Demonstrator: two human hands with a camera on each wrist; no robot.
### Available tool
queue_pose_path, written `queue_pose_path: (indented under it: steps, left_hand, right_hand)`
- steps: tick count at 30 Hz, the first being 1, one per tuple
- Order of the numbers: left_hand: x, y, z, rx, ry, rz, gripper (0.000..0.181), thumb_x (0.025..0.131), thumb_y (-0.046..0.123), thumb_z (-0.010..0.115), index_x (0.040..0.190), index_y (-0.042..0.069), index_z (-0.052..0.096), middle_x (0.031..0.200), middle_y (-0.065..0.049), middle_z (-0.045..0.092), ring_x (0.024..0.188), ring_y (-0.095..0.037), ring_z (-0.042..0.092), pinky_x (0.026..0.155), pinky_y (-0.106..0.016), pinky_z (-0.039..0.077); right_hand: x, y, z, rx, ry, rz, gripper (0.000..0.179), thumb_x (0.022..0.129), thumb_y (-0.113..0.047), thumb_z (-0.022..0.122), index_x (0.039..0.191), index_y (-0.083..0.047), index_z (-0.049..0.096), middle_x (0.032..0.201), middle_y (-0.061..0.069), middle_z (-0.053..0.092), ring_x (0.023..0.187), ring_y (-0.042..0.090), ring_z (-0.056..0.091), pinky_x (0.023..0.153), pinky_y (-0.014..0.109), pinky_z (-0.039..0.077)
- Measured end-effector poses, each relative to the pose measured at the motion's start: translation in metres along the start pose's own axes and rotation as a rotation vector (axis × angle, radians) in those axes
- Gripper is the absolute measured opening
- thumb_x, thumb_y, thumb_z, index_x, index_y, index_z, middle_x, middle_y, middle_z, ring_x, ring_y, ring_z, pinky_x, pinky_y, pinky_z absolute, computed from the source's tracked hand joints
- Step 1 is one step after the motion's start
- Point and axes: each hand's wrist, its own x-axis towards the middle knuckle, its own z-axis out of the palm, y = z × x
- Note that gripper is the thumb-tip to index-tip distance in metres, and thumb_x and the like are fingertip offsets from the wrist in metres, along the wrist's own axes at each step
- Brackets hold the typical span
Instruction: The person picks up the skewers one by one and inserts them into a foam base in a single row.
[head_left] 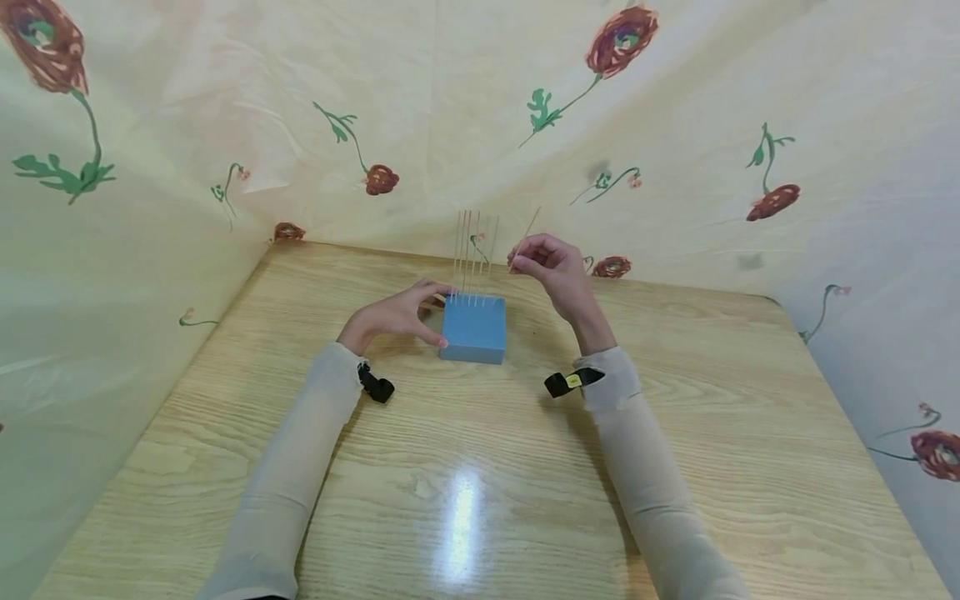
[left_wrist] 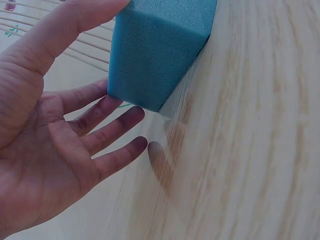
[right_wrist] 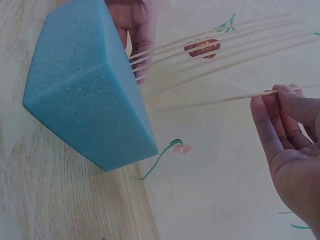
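A blue foam block (head_left: 474,327) sits on the table with several thin wooden skewers (right_wrist: 200,77) standing in a row toward its far edge. My left hand (head_left: 397,312) holds the block from the left side, thumb at the near corner and index finger farther back. In the left wrist view the other fingers are spread below the block (left_wrist: 155,55). Up and to the right of the block, my right hand (head_left: 555,271) pinches one more skewer (right_wrist: 220,101) between thumb and fingertips. It is tilted, and whether its lower end touches the foam I cannot tell.
The wood-grain table (head_left: 420,467) reaches back to a pale flowered sheet (head_left: 450,100) that hangs behind and at both sides. Black straps with small devices sit at both wrists, over light sleeves (head_left: 660,492).
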Motion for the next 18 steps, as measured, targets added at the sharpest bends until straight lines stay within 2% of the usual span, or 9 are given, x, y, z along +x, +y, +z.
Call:
queue_pose_path:
  steps: [7,18]
  left_hand:
    - [0.0007,-0.0003,0.0004,-0.008,-0.002,0.005,0.092,0.086,0.015,0.083,0.161,0.01,0.029,0.156,-0.013,0.027,0.147,-0.037,0.029,0.119,-0.056,0.032]
    - [0.0008,-0.0024,0.0007,-0.018,-0.002,0.007,0.092,0.087,0.015,0.083,0.161,0.009,0.029,0.156,-0.014,0.027,0.147,-0.039,0.028,0.119,-0.057,0.031]
  right_hand:
    - [0.0006,0.0007,0.0009,0.012,-0.002,0.003,0.005,0.097,0.002,0.065,0.101,0.001,0.067,0.097,0.004,0.07,0.085,0.016,0.068,0.083,0.033,0.059]
    - [0.0007,0.0018,0.0014,0.011,-0.01,-0.002,0.007,0.097,0.004,0.064,0.103,0.007,0.065,0.095,0.005,0.07,0.084,0.016,0.068,0.081,0.028,0.059]
